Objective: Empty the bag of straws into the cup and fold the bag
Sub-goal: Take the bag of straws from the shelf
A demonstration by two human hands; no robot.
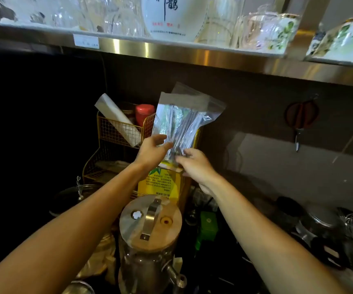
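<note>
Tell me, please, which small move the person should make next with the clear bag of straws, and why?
Probably lift the bag of straws clear of the yellow box and wire basket. Both hands are at its lower end, left hand and right hand, and it stands upright. No open cup can be made out yet, so pouring seems premature.

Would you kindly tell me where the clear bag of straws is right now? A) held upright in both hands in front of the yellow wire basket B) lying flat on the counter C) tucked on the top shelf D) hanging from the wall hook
A: the clear bag of straws stands upright, its lower end held between the left hand and the right hand, in front of the yellow wire basket.
</note>
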